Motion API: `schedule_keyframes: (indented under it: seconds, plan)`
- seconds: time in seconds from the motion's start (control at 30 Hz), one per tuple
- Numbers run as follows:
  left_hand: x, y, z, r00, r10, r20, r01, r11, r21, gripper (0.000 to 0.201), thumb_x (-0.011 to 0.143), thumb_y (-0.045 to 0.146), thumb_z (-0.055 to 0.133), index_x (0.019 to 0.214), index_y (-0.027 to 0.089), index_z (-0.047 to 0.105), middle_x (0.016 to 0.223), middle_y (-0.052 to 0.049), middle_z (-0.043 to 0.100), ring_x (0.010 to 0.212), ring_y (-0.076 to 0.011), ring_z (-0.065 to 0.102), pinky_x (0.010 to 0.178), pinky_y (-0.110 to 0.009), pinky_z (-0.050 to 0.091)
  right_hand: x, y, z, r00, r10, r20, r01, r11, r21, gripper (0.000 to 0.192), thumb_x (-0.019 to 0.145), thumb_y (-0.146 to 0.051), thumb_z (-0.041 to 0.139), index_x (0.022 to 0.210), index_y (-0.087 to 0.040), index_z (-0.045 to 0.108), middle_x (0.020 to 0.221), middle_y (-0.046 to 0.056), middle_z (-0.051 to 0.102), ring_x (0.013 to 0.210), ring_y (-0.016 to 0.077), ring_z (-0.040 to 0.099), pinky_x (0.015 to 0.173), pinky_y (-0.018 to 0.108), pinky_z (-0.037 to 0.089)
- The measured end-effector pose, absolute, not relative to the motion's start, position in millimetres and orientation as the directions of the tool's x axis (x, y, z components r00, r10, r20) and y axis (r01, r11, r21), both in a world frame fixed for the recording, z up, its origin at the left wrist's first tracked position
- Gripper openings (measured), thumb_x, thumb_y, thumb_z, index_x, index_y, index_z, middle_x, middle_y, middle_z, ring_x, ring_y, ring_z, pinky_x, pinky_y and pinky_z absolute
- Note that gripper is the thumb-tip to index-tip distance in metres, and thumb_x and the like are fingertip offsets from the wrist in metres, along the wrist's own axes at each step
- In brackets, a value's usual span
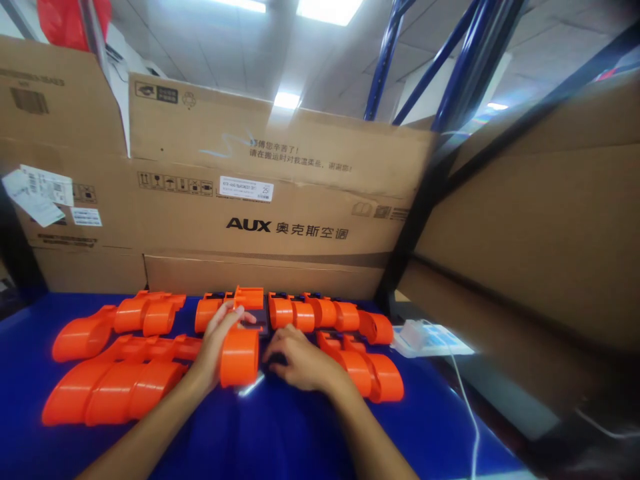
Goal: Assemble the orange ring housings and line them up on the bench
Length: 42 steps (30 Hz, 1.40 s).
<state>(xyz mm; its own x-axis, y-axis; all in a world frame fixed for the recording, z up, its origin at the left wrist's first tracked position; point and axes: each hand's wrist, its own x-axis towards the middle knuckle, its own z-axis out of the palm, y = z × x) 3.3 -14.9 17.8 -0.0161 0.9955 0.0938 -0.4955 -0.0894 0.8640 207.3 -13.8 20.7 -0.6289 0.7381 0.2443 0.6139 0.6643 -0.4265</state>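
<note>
The left hand (pixel 220 337) grips a glossy orange plastic cylinder part (pixel 240 357) lying on the blue surface (pixel 280 433). Just beside it, the right hand (pixel 295 363) curls over a small dark piece (pixel 275 360); similar orange parts (pixel 115 383) lie on both sides.

Left forearm: bare, enters from the bottom edge left of centre and slants up and to the right.
Left wrist: bent slightly, with the back of the hand facing up.
Left hand (pixel 220 340): palm turned inward, fingers curled over and thumb side toward the middle; fingertips point up and right; its grip is closed.
Right forearm: bare, rises from the bottom edge right of centre and slants up and to the left.
Right wrist: nearly straight.
Right hand (pixel 299 363): palm down, knuckles raised, fingers bent and pointing left; fingertips hidden.
Spacing: the hands lie near each other, not touching.
</note>
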Motion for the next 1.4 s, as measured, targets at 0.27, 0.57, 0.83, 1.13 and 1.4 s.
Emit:
schedule_keyframes:
  seconds: [0.27, 0.57, 0.83, 1.13, 1.4]
  plan:
    - [1.0, -9.9, 8.1, -0.052, 0.992, 0.112, -0.5, -0.123, 0.857, 0.038, 0.068, 0.047, 0.079, 0.088, 0.019, 0.062, 0.079, -0.002, 0.073, 0.054, -0.012, 0.06, 0.053, -0.023, 0.046, 198.0, -17.3, 17.1, -0.722, 0.679, 0.13, 0.628, 0.723, -0.286, 0.011, 0.083, -0.018, 0.067, 0.089, -0.024, 0.075, 0.1, 0.006, 0.061, 0.104, 0.0235, 0.05, 0.095, 0.037, 0.037]
    - [1.7, -14.0, 10.0, -0.046, 0.991, 0.125, -0.479, -0.132, 0.868, 0.036, 0.069, 0.047, 0.078, 0.085, 0.019, 0.062, 0.077, -0.001, 0.071, 0.055, -0.0114, 0.058, 0.054, -0.023, 0.045, 196.9, -19.0, 17.7, -0.748, 0.656, 0.098, 0.611, 0.739, -0.284, 0.021, 0.082, -0.026, 0.072, 0.102, -0.028, 0.074, 0.11, 0.005, 0.059, 0.107, 0.0246, 0.048, 0.095, 0.038, 0.036]
    - [0.0, -10.4, 5.2, -0.049, 0.992, 0.12, -0.476, -0.129, 0.87, 0.038, 0.068, 0.048, 0.079, 0.086, 0.019, 0.062, 0.078, -0.001, 0.071, 0.052, -0.0097, 0.055, 0.051, -0.022, 0.043, 199.1, -20.2, 21.4, -0.723, 0.67, 0.166, 0.614, 0.735, -0.288, 0.01, 0.084, -0.019, 0.065, 0.089, -0.021, 0.073, 0.1, 0.006, 0.063, 0.1, 0.0226, 0.052, 0.091, 0.035, 0.038]
    - [-2.8, -8.0, 4.7, -0.042, 0.996, 0.082, -0.491, -0.092, 0.866, 0.042, 0.064, 0.048, 0.081, 0.089, 0.02, 0.062, 0.076, -0.002, 0.071, 0.055, -0.0145, 0.062, 0.052, -0.025, 0.046, 205.1, -21.8, 27.9, -0.646, 0.745, 0.169, 0.611, 0.636, -0.471, 0.024, 0.075, -0.006, 0.059, 0.092, -0.02, 0.068, 0.075, -0.001, 0.066, 0.067, 0.0138, 0.057, 0.064, 0.022, 0.042]
    - [-1.6, -8.1, 5.3, -0.049, 0.994, 0.098, -0.48, -0.11, 0.871, 0.042, 0.064, 0.048, 0.081, 0.089, 0.02, 0.061, 0.076, -0.002, 0.072, 0.057, -0.0152, 0.064, 0.054, -0.025, 0.046, 204.8, -22.4, 30.8, -0.596, 0.767, 0.238, 0.606, 0.624, -0.494, 0.027, 0.076, -0.011, 0.067, 0.1, -0.023, 0.07, 0.086, 0.001, 0.064, 0.079, 0.0171, 0.058, 0.071, 0.026, 0.046]
